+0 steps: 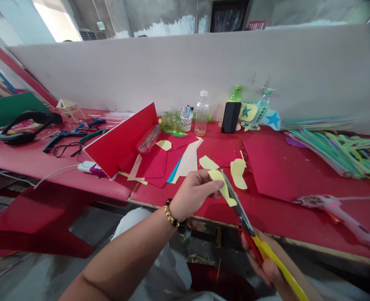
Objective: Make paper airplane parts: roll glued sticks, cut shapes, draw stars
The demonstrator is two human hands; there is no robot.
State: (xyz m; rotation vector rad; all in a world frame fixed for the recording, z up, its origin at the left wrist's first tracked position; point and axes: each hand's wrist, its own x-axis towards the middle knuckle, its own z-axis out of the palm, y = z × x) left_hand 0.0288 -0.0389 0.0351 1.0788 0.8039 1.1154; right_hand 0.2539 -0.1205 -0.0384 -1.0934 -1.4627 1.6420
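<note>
My left hand (197, 190), with a beaded bracelet at the wrist, pinches a curved piece of yellow paper (224, 190) above the table's front edge. My right hand (263, 263) grips a pair of scissors (243, 217) with a yellow and a red handle. Its long blades point up and away from me, lying along the right side of that paper. On the table just beyond are another yellow paper cutout (239, 172) and a yellow scrap (209, 162). Some of my left fingertips are hidden behind the paper.
A pink glue gun (338, 213) lies at the right, near a red sheet (269, 167) and bundled straws (332, 154). Behind stand a clear bottle (201, 117), a black phone (231, 117) and a pen cup (186, 121). Leftward, a red board (122, 144) leans upright.
</note>
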